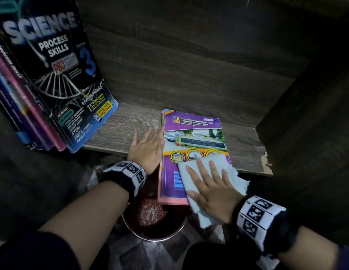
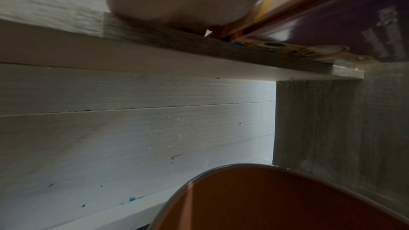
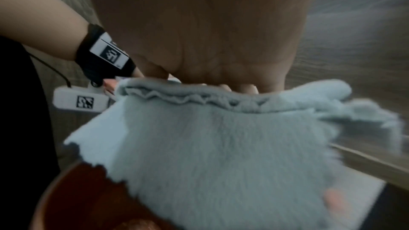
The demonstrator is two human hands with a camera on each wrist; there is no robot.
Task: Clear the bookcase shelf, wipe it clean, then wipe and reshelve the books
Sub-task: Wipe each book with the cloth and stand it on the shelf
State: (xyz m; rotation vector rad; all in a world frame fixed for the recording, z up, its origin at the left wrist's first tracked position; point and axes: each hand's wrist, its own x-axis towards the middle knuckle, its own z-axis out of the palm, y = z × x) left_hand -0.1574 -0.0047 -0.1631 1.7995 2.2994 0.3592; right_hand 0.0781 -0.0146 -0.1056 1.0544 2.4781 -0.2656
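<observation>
Pressing a pale blue cloth (image 1: pixel 210 184) flat onto a purple book (image 1: pixel 193 145), the right hand (image 1: pixel 210 190) has its fingers spread straight. The book lies on a thin pile at the centre of the frame, its near end jutting over the shelf (image 1: pixel 241 137) edge. The left hand (image 1: pixel 148 149), fingers straight too, rests against the book's left edge. Upper left, a science book (image 1: pixel 58 71) leans on other books. Below, centre, sits a round red bowl (image 1: pixel 156 221).
</observation>
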